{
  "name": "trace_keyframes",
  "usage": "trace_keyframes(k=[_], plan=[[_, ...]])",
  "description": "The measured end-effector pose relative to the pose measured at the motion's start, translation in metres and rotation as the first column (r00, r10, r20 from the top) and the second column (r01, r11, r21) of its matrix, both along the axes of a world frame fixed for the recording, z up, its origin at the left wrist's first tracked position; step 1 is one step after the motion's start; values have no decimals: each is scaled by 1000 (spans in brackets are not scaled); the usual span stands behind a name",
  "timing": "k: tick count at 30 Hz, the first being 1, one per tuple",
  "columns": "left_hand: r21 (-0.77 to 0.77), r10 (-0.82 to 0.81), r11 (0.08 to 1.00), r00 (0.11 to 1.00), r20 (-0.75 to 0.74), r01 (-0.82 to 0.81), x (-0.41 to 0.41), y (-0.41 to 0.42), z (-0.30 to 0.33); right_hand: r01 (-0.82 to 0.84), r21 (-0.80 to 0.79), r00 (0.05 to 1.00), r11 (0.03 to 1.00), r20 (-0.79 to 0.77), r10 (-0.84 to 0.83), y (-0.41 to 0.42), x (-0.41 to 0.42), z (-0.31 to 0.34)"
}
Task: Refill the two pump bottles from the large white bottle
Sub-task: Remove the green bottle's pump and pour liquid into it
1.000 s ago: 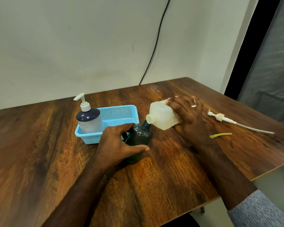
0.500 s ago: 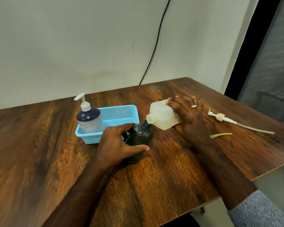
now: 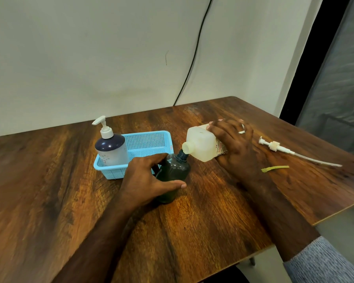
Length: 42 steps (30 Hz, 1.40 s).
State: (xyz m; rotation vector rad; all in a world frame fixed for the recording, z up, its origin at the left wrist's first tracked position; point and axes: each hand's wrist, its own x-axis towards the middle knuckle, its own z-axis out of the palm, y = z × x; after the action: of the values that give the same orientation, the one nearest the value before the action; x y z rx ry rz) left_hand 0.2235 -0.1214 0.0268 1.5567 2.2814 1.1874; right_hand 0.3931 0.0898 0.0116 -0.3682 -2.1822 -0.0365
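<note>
- The wooden table [image 3: 49,201] fills the lower two thirds of the frame, its far right corner reaching toward the upper right.
- The left hand [image 3: 145,178], just left of centre, is curled around the dark pump bottle [image 3: 173,172]: fingers wrap its far side and the thumb lies across its near side. The bottle stands on the table with its long axis close to vertical, its open neck pointing up and slightly right.
- The right hand [image 3: 235,148], right of centre, grips the rear half of the large white bottle [image 3: 202,144] with fingers spread over the top; a ring shows on one finger.
- The white bottle is tipped over so its long axis runs nearly level, from the hand at the right down to the left. Its open mouth points left and slightly down, touching the top of the dark bottle's neck.
- A light blue basket [image 3: 149,139] sits left of centre, behind the left hand.
- A second pump bottle [image 3: 110,150], with a dark shoulder and white pump, stands upright in the basket's left end, nozzle pointing left.
- A loose white pump with its tube [image 3: 274,146] lies at the right, tube trailing toward the lower right.
- A small yellow strip [image 3: 274,168] lies just below that pump.
</note>
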Motion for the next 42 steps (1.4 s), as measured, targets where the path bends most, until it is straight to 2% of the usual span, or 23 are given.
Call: trace_keyframes(k=[42], plan=[[1, 1, 1000, 1000, 12, -1, 1, 0, 1, 16, 22, 1000, 1000, 13, -16, -2, 2, 1]])
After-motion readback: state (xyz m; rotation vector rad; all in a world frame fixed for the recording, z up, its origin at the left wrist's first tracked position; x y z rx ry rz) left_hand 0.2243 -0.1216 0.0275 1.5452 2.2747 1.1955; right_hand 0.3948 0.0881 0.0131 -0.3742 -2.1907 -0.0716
